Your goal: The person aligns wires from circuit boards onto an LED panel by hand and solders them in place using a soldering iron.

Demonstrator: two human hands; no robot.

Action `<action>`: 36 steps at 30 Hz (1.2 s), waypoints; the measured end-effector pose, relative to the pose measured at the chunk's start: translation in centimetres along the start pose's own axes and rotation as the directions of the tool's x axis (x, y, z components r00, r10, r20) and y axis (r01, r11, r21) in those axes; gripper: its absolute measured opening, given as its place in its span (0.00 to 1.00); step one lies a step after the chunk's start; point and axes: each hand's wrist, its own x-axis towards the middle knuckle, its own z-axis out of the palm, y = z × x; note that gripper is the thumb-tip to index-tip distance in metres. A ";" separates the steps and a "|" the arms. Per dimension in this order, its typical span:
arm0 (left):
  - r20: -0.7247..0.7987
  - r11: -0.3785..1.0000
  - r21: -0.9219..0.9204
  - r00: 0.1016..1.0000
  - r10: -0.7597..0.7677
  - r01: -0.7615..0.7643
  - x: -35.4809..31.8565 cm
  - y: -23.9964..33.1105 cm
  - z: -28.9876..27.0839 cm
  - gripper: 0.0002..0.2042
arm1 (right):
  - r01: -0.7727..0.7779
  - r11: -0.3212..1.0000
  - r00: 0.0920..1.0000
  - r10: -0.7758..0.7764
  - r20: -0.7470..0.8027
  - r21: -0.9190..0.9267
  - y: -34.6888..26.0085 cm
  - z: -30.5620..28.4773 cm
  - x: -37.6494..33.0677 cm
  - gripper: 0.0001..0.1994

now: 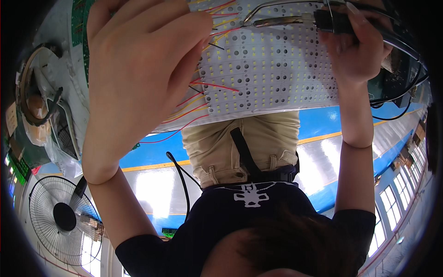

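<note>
Gripping soldering iron (295,19), long axis horizontal, tip left.

**Hidden and Cut Off**

The left hand (138,78) covered the left part of the white LED panel (272,69), hiding where the red and yellow wires (194,108) joined it. The panel's top ran off the upper edge. The right hand (355,46) wrapped the black handle of a tool (332,21), concealing its grip. At the far left, items on the surface (60,27) blurred toward the rim.
</note>
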 end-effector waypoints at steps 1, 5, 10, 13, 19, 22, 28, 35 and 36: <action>0.000 1.000 -0.002 1.000 0.004 -0.004 0.0 0.0 0.0 0.07 | 0.001 1.000 1.000 -0.001 -0.001 -0.001 -0.2 0.1 0.1 0.07; 0.006 1.000 0.008 1.000 0.005 -0.005 0.0 0.0 0.0 0.07 | -0.011 0.994 1.000 0.012 -0.004 0.109 0.1 0.3 0.3 0.07; 0.005 1.000 0.003 1.000 -0.001 0.001 0.0 0.1 0.0 0.07 | 0.013 0.998 1.000 -0.013 0.003 0.065 -0.3 0.3 0.4 0.07; 0.008 1.000 0.001 1.000 -0.005 0.005 0.0 0.1 0.1 0.07 | 0.060 0.998 0.998 -0.060 -0.003 0.005 0.1 -0.2 0.2 0.06; -0.014 1.000 -0.012 1.000 0.005 -0.005 0.1 0.1 0.2 0.07 | 0.081 0.983 0.991 -0.062 -0.115 0.167 1.3 0.1 -0.2 0.06; 0.000 1.000 -0.011 1.000 -0.004 0.004 0.0 0.1 0.0 0.07 | 0.075 0.985 0.992 -0.057 -0.116 0.153 1.0 0.3 -0.2 0.06; 0.000 0.999 -0.013 1.000 -0.030 0.030 -0.2 0.0 -0.3 0.07 | -0.080 0.968 0.991 0.104 -0.088 0.236 -0.1 0.0 0.1 0.08; -0.104 0.992 -0.124 0.994 -0.022 0.009 0.2 -1.9 -3.0 0.10 | -0.067 0.983 0.994 0.051 -0.095 -0.172 2.2 -8.7 -2.0 0.16; -0.086 0.995 -0.094 0.996 -0.027 0.019 -0.2 -3.0 -4.6 0.10 | -0.462 0.741 0.866 0.496 0.066 0.488 1.4 -8.7 -1.9 0.17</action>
